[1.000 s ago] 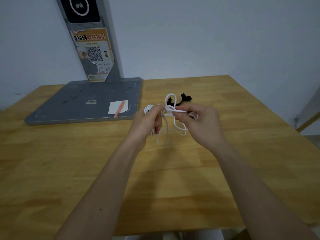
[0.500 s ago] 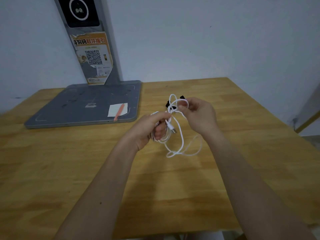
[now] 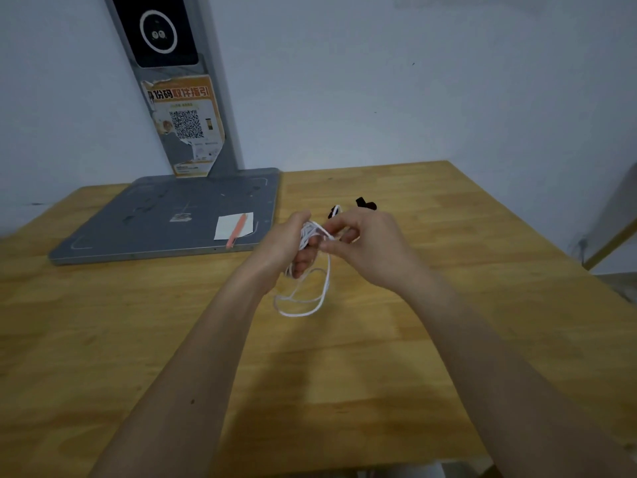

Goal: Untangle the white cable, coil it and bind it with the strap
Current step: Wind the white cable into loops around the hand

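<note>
— What's sitting on that table [image 3: 448, 305] over there?

— A grey plate [image 3: 165, 219] is lying flat at the far left, and a post [image 3: 220, 125] is rising from its back edge against the wall [image 3: 413, 81].

— Anything on the plate?

— A white card [image 3: 227, 226] is lying near its right front corner, and an orange pen [image 3: 237, 231] is resting across the card, tilted.

— And the post?

— An orange poster [image 3: 186, 122] with a QR code is peeling on it, below a black screen [image 3: 159, 31] that is showing a white ring.

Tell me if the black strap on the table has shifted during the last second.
No. The black strap still lies on the wooden table, right of the grey base plate; only the camera view shifted.
</note>
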